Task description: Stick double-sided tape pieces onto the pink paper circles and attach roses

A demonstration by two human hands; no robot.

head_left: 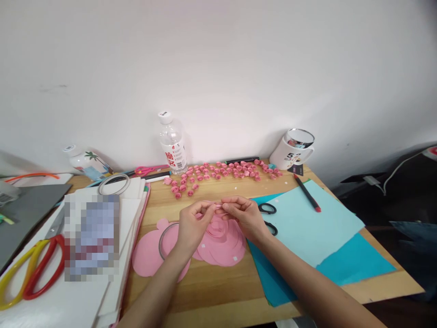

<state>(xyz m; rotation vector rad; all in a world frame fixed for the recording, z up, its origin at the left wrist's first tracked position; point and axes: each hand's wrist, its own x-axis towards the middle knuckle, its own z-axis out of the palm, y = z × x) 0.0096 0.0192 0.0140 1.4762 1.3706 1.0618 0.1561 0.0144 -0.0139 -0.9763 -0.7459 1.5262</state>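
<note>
Between the fingertips of both hands is a pink paper strip (219, 206), mostly hidden by the fingers. My left hand (195, 224) pinches one side of it and my right hand (245, 217) pinches the other. Just below, a pink paper spiral (215, 230) lies over several pink paper circles (227, 255); whether it joins the strip I cannot tell. Left of my left hand are more pink circles (147, 255), with a grey tape roll (163, 243) on them. Beyond the hands, many small rolled pink paper roses (225, 172) spread along the back of the wooden table (205, 296).
Black-handled scissors (268, 208) lie on blue paper sheets (355, 264) at right, near a dark marker (309, 195). A plastic bottle (173, 146) and a white mug (290, 150) stand against the wall. Red-and-yellow scissors (51, 259) rest on white papers (82, 305) at left.
</note>
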